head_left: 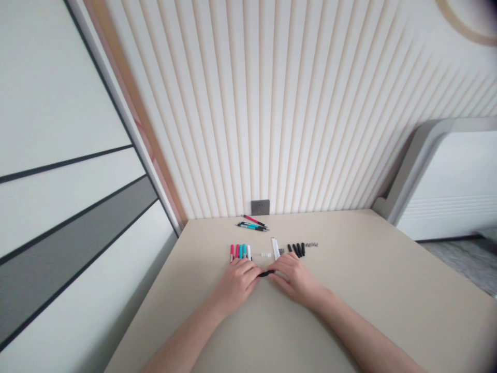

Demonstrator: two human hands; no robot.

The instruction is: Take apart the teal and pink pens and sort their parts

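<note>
— What do the hands have hold of?

— One small black piece (266,273), dark and slightly curved. The left hand (236,282) pinches one end with its fingertips and the right hand (297,277) pinches the other. Both are closed tight on it, just above the tabletop (388,290), about the middle of its width.

— Are the other parts kept in anything?

— They lie loose on the tabletop, in a row just past the knuckles. From the left there are coloured barrels (240,252) in pink, teal and white, then some clear bits (266,255), thin white refills (275,248), black grips (297,249) and what look like tiny springs (311,244). The springs are too small to be sure of. Further back, near the wall socket (260,207), lie a few finished pens (252,224).

— How much room is there around them?

— Plenty. The far edge meets the ribbed wall (291,103), well behind the row. The left edge runs diagonally toward the person, well apart from the left forearm. To the right is wide bare surface, with a white cabinet (446,186) beyond that corner. The near part between the forearms is bare too.

— And how are the arms set?

— Both forearms come in from the bottom and angle inward, so the hands meet fingertip to fingertip. The palms face down, the knuckles are raised and the fingers are curled. The left hand's knuckles are just short of the coloured barrels.
</note>
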